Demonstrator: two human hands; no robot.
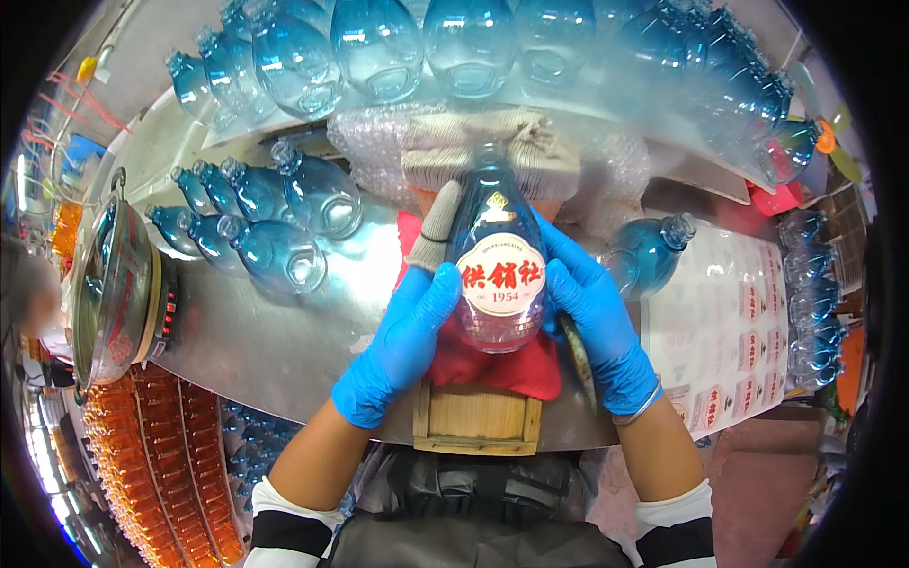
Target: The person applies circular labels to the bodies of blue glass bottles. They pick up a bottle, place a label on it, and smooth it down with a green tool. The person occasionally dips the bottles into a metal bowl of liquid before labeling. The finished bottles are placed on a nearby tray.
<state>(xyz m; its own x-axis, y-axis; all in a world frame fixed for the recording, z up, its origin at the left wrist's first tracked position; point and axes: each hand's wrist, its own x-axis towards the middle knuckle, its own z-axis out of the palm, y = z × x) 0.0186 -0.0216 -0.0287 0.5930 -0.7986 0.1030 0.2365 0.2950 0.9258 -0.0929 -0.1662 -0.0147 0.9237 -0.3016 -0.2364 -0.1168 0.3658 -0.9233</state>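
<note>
A blue glass bottle (493, 208) with a round white label and red print lies tilted in front of me, neck away. My left hand (417, 308), in a blue glove with a grey knit cover on a finger, is closed against the bottle's left side. My right hand (598, 317), also gloved in blue, grips the right side, its fingers partly hidden behind the bottle. A thin, flat, tool-like strip (579, 364) shows beside the right palm; its kind is unclear. Under the bottle lies a red cloth (511, 364), and beyond it a pad of ribbed knit cloth (436, 156).
Several blue bottles (256, 251) lie at left; others (379, 57) line the far shelf. One bottle (647, 254) lies at right beside a label sheet (696, 331). A lidded pan (118, 289) stands far left. A wooden box (476, 417) sits at the near edge. Bubble wrap (365, 151) surrounds the pad.
</note>
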